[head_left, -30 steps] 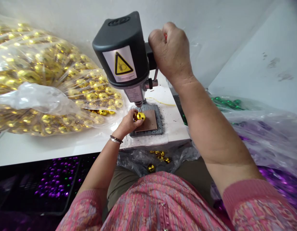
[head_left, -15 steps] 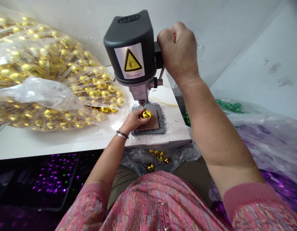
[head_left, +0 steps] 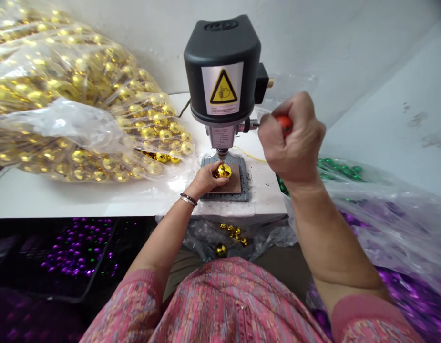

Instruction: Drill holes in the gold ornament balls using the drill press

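- Far left: a clear bag of gold balls (head_left: 80, 109) lies slumped on the white worktop (head_left: 63, 200). Below the worktop's edge sits a dark crate of purple beads (head_left: 77, 247).
- Your left hand (head_left: 204, 180), with a bracelet (head_left: 188, 199) at the wrist, rests on the drill's base. Its grip is closed lightly round a single gold ball (head_left: 223, 170), fingertips and thumb pinching the sides and the top left bare.
- The gold ball sits on the brown pad (head_left: 236, 185) of the base, directly under the bit (head_left: 222, 156). The tip looks to be at or just above the ball's crown; contact cannot be told.
- Bench drill (head_left: 222, 66): black housing with a warning label facing you. Dark swarf is scattered round the base.
- Below, in your lap, a plastic sheet holds a few loose gold balls (head_left: 234, 233).
- Your right hand (head_left: 293, 140) is a full fist round the lever (head_left: 285, 124), whose red knob shows between the fingers, beside the housing and low.
- Judgement: the step in hand is the feed, with the bit coming onto the ball.
- The next move calls for a steady, gentle pull on the lever. The left pinch must stay firm so the round ball neither spins nor rolls off centre, fingertips clear of the bit.
- Far right: green balls (head_left: 340, 169) and a bag of purple ones (head_left: 402, 228).
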Motion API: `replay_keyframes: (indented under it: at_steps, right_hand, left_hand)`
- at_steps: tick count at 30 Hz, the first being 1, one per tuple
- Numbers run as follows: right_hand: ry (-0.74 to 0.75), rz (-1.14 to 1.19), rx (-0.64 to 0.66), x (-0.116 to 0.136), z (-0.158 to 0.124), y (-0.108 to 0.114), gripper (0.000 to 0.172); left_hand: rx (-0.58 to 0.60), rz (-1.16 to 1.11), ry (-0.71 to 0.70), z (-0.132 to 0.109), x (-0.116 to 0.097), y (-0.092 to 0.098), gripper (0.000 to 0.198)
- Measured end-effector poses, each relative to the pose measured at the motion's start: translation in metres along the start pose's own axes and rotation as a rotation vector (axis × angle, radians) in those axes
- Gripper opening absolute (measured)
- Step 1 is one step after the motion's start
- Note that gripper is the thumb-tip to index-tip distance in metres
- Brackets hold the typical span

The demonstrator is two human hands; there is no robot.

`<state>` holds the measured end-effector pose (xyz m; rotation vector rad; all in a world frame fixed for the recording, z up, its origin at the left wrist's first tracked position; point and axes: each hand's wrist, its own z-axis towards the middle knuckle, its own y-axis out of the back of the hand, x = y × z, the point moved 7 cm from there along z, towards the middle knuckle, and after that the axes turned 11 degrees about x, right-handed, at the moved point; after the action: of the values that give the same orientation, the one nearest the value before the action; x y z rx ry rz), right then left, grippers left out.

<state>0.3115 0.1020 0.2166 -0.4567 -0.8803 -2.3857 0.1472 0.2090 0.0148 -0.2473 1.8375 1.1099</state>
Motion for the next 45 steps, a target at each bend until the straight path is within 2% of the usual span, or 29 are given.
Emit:
replay_keyframes:
  at_steps: [3,7,11,20,27,32,36,39,42,43,45]
  right_hand:
    - [0.067,-0.118,-0.025,-0.005,-0.026,-0.005,0.015]
    - [0.145,-0.193,-0.080,-0.008,-0.042,-0.010,0.013]
    - [0.225,-0.219,-0.131,-0.004,-0.050,-0.013,0.007]
    - [0.279,-0.258,-0.243,-0.004,-0.064,-0.018,0.002]
    - [0.224,-0.202,-0.295,-0.014,-0.069,-0.025,0.005]
    - [0.284,-0.096,-0.300,-0.013,-0.077,-0.030,0.003]
    - [0.252,-0.074,-0.334,-0.008,-0.065,-0.021,0.005]
    - [0.119,-0.030,-0.309,-0.008,-0.036,-0.009,0.017]
    - [-0.015,0.022,-0.234,-0.009,-0.010,-0.002,0.026]
    - [-0.042,0.033,-0.216,-0.009,-0.005,-0.001,0.027]
    - [-0.073,0.056,-0.203,-0.009,0.000,0.000,0.027]
  left_hand:
    - [0.009,-0.015,-0.033,0.001,-0.001,-0.001,0.069]
    - [0.003,-0.031,-0.074,0.000,-0.003,-0.001,0.068]
    - [0.003,-0.003,-0.057,-0.001,-0.003,-0.001,0.067]
    - [0.022,-0.047,-0.058,0.001,-0.001,-0.005,0.066]
    - [0.024,-0.081,-0.042,0.000,-0.002,-0.004,0.067]
    - [0.028,-0.054,-0.064,-0.002,-0.005,-0.002,0.063]
    - [0.013,-0.058,-0.050,-0.002,-0.004,-0.003,0.064]
    - [-0.025,-0.058,-0.046,-0.005,-0.003,-0.002,0.064]
    - [-0.042,-0.035,-0.076,-0.022,-0.004,0.001,0.063]
    - [-0.014,-0.022,-0.091,-0.031,-0.005,0.000,0.063]
    - [0.115,0.006,-0.122,-0.051,-0.007,-0.005,0.067]
